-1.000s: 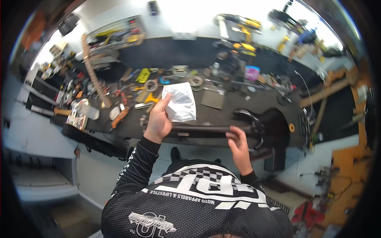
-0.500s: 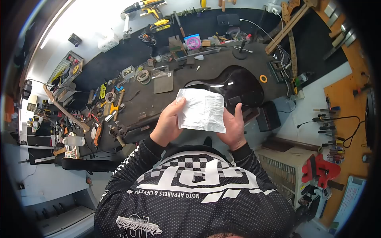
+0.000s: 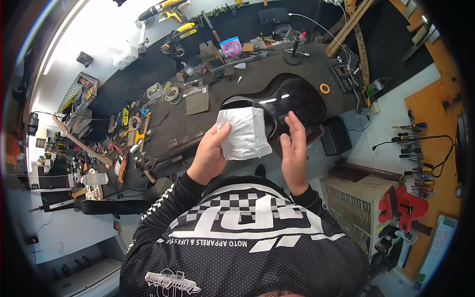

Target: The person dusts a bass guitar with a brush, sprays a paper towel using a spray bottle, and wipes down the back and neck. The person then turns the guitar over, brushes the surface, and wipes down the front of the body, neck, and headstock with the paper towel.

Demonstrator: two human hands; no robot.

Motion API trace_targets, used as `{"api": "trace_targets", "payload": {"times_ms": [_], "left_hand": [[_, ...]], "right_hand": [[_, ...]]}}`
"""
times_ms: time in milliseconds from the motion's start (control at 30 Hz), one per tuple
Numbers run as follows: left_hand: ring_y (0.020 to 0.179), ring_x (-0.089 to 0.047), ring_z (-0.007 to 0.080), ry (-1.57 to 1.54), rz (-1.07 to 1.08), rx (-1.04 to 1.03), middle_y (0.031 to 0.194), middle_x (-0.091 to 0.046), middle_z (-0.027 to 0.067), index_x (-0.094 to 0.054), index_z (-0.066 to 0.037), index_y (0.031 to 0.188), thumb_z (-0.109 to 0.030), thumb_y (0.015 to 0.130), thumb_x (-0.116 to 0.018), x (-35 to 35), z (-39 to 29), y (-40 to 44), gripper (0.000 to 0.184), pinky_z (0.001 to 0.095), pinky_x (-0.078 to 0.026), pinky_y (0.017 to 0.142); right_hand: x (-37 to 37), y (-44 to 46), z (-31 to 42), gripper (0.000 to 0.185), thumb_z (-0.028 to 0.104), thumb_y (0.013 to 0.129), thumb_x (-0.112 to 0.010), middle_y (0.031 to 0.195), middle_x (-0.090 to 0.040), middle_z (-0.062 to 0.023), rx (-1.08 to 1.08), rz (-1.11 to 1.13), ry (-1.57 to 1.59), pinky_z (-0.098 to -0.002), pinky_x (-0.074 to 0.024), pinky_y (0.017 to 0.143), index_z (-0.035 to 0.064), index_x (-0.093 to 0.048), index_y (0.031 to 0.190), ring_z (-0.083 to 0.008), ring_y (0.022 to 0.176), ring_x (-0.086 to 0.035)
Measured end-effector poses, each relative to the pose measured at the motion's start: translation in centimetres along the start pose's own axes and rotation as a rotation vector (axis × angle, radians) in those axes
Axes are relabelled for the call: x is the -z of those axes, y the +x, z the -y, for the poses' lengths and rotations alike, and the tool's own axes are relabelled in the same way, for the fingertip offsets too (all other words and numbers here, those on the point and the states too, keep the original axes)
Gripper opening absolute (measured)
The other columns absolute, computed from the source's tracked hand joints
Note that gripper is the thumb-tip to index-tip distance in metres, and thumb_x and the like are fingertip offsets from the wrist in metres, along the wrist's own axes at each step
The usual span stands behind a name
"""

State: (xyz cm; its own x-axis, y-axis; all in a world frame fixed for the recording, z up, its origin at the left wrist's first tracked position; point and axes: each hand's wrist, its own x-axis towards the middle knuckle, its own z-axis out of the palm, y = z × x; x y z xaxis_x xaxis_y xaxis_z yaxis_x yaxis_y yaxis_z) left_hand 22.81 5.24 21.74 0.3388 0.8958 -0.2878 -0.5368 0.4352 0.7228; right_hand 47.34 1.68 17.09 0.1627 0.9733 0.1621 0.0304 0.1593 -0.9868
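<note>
A crumpled white packet [image 3: 243, 134], paper or thin plastic, is held up in front of my chest. My left hand [image 3: 210, 154] grips its left edge, thumb on the near face and the other fingers hidden behind. To the right of the packet, my right hand [image 3: 295, 154] is apart from it, with fingers stretched out and nothing in them. Beyond both hands lies a glossy dark guitar body [image 3: 292, 101] on the workbench [image 3: 217, 104]. The packet covers part of the guitar's near left side.
Tape rolls [image 3: 172, 95], a flat grey-brown square [image 3: 197, 102] and many hand tools cover the bench's left side. A yellow tape ring [image 3: 324, 88] lies right of the guitar. A black box [image 3: 336, 136] stands at the bench's right end, near a red vise-like tool [image 3: 403, 208].
My right hand has let go of the packet's right edge and opened beside it. The packet has shifted slightly left in my left hand. The view has turned a little.
</note>
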Motion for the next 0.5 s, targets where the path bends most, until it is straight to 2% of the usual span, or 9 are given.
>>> {"api": "trace_targets", "payload": {"times_ms": [67, 133, 200, 300, 400, 500], "left_hand": [[0.136, -0.077, 0.0269, -0.003, -0.008, 0.0, 0.151, -0.074, 0.0153, -0.059, 0.002, 0.16, -0.026, 0.124, -0.062, -0.4, 0.7, 0.0, 0.046, 0.0472, -0.064, 0.118], [0.134, -0.078, 0.0253, -0.012, 0.001, 0.007, 0.149, -0.075, 0.0139, -0.06, 0.001, 0.159, -0.025, 0.123, -0.065, -1.1, 1.4, 0.2, 0.044, 0.046, -0.065, 0.115], [0.132, -0.078, 0.0245, -0.027, 0.02, 0.015, 0.147, -0.076, 0.0131, -0.061, 0.0, 0.158, -0.024, 0.123, -0.066, -1.8, 2.1, 0.4, 0.043, 0.0451, -0.066, 0.114], [0.132, -0.078, 0.024, -0.033, -0.01, 0.006, 0.146, -0.076, 0.0126, -0.061, -0.002, 0.157, -0.022, 0.122, -0.068, -2.5, 3.3, 0.7, 0.041, 0.045, -0.066, 0.113], [0.135, -0.076, 0.0236, -0.014, -0.018, 0.057, 0.149, -0.076, 0.0126, -0.062, -0.001, 0.157, -0.019, 0.121, -0.069, -2.5, 4.3, 0.8, 0.041, 0.0445, -0.062, 0.118], [0.134, -0.077, 0.0232, 0.022, -0.048, 0.077, 0.148, -0.076, 0.0122, -0.063, -0.002, 0.156, -0.016, 0.119, -0.071, -3.0, 4.8, 0.7, 0.04, 0.0436, -0.063, 0.116]], "right_hand": [[0.3, -0.7, 1.1, 0.062, 0.019, 0.123, -0.059, 0.181, -0.049, -0.0235, 0.112, 0.136, -0.079, -0.045, -0.0321, 0.141, -0.0043, -0.042, 0.178, -0.0344, 0.171, -0.045], [-0.2, -0.9, 1.6, 0.073, 0.036, 0.125, -0.06, 0.186, -0.043, -0.0245, 0.081, 0.227, -0.012, -0.0459, -0.0279, 0.143, -0.006, -0.037, 0.181, -0.0365, 0.174, -0.04], [-0.7, -0.9, 1.2, 0.078, 0.038, 0.126, -0.06, 0.187, -0.041, -0.0245, 0.026, 0.271, 0.071, -0.044, -0.0277, 0.143, -0.0061, -0.032, 0.183, -0.0347, 0.174, -0.04], [-1.0, -0.9, 1.7, 0.082, 0.038, 0.125, -0.062, 0.188, -0.041, -0.0219, -0.064, 0.314, 0.248, -0.0413, -0.0298, 0.141, -0.0053, -0.027, 0.186, -0.03, 0.172, -0.042], [-0.7, -1.1, 2.2, 0.081, 0.029, 0.124, -0.063, 0.187, -0.042, -0.0186, -0.173, 0.34, 0.392, -0.039, -0.0327, 0.139, -0.0042, -0.024, 0.187, -0.0251, 0.169, -0.044], [-0.4, -1.1, 1.7, 0.079, 0.019, 0.121, -0.062, 0.185, -0.043, -0.0169, -0.183, 0.329, 0.423, -0.038, -0.035, 0.138, -0.003, -0.024, 0.188, -0.0234, 0.167, -0.046]]}}
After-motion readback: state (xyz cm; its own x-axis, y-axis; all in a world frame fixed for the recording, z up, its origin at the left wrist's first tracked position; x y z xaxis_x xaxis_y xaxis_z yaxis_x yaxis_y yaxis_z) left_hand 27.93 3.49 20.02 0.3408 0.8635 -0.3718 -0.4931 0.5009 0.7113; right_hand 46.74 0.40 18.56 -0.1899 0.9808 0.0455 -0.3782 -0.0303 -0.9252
